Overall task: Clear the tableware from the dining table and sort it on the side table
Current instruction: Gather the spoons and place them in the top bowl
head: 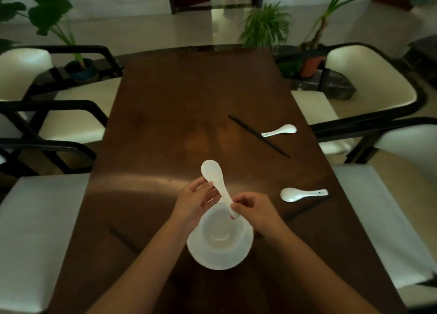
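A white ceramic spoon (212, 176) is held above a white bowl (220, 233) that sits on a white plate (220, 257) near the front of the dark wooden dining table (177, 101). My right hand (255, 212) pinches the spoon's handle end over the bowl. My left hand (196, 200) touches the spoon's neck with its fingertips. Two more white spoons lie on the right: one (302, 194) resting on dark chopsticks (305, 209), one (279, 130) farther back beside another pair of chopsticks (259, 136). A third pair of chopsticks (124, 240) lies left of my left forearm.
Cream-cushioned chairs with black frames stand along both long sides: left (71, 115) and right (369, 82). Potted plants (267, 25) stand on the floor beyond the table's far end.
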### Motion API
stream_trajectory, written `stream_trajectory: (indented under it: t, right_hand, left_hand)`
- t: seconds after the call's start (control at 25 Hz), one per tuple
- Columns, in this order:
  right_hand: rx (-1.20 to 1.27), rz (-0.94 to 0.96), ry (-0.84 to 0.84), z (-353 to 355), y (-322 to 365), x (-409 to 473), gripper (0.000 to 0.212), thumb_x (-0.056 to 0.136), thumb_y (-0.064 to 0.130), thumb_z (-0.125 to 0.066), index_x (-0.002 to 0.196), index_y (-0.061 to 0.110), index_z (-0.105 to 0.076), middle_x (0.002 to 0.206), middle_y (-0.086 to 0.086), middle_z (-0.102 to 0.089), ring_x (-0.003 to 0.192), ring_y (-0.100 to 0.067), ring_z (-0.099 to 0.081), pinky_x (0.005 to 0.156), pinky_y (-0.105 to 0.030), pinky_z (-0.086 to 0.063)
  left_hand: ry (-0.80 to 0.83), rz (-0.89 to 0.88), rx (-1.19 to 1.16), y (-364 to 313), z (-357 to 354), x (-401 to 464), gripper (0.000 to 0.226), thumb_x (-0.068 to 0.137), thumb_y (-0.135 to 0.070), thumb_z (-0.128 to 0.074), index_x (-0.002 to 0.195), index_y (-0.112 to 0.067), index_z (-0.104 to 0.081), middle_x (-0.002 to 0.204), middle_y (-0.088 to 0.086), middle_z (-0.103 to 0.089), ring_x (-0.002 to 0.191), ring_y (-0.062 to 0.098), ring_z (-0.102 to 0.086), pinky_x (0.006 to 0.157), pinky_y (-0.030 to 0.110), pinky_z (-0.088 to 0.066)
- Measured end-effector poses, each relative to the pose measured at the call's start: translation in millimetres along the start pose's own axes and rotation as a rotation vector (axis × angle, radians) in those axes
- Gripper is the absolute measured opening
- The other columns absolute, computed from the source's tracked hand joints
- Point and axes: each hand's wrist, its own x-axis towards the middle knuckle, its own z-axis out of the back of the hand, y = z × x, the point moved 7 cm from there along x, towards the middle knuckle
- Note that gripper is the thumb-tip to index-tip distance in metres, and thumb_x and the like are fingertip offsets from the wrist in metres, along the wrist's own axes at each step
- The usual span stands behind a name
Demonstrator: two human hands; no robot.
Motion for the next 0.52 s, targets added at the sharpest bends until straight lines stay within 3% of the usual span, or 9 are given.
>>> stream_trajectory:
  t: [0.16, 0.28, 0.4, 0.52]
  right_hand:
    - [-0.008, -0.046, -0.006, 47.8, -36.8, -6.2, 0.017, 0.083, 0.022, -0.066, 0.075, 0.036, -0.062, 0.08, 0.014, -0.068, 0.08, -0.009, -0.068, 0.074, -0.021, -0.053]
    - [-0.029, -0.025, -0.043, 87.6, -59.0, 0.3, 0.009, 0.08, 0.028, -0.068, 0.081, 0.037, -0.065, 0.084, 0.014, -0.067, 0.081, -0.006, -0.065, 0.07, -0.014, -0.048]
    - [-0.471, 0.055, -0.315, 156.9, -83.7, 20.6, 0.024, 0.08, 0.023, -0.067, 0.104, 0.021, -0.065, 0.097, 0.007, -0.063, 0.091, -0.01, -0.059, 0.073, -0.018, -0.046]
    - [-0.946, 0.088, -0.215, 181.2, -111.5, 48.5, 0.034, 0.084, 0.021, -0.062, 0.117, 0.016, -0.058, 0.112, -0.002, -0.061, 0.104, -0.02, -0.054, 0.084, -0.031, -0.048]
  left_hand:
    - [-0.027, 0.017, 0.106, 33.4, -55.1, 9.9, 0.024, 0.088, -0.005, -0.058, 0.112, -0.005, -0.061, 0.1, 0.013, -0.068, 0.086, 0.022, -0.068, 0.063, 0.026, -0.057]
    - [-0.065, 0.039, 0.124, 45.5, -84.1, 15.5, 0.019, 0.087, -0.005, -0.059, 0.106, -0.007, -0.063, 0.099, 0.012, -0.068, 0.088, 0.022, -0.068, 0.062, 0.026, -0.058]
    - [-0.143, 0.088, 0.109, 54.9, -97.3, 22.4, 0.017, 0.086, -0.002, -0.06, 0.101, -0.011, -0.06, 0.097, 0.008, -0.066, 0.087, 0.021, -0.066, 0.063, 0.029, -0.058]
    - [-0.186, 0.12, 0.077, 63.7, -105.0, 25.2, 0.021, 0.087, 0.0, -0.058, 0.105, -0.009, -0.058, 0.096, 0.009, -0.065, 0.086, 0.022, -0.066, 0.063, 0.032, -0.056]
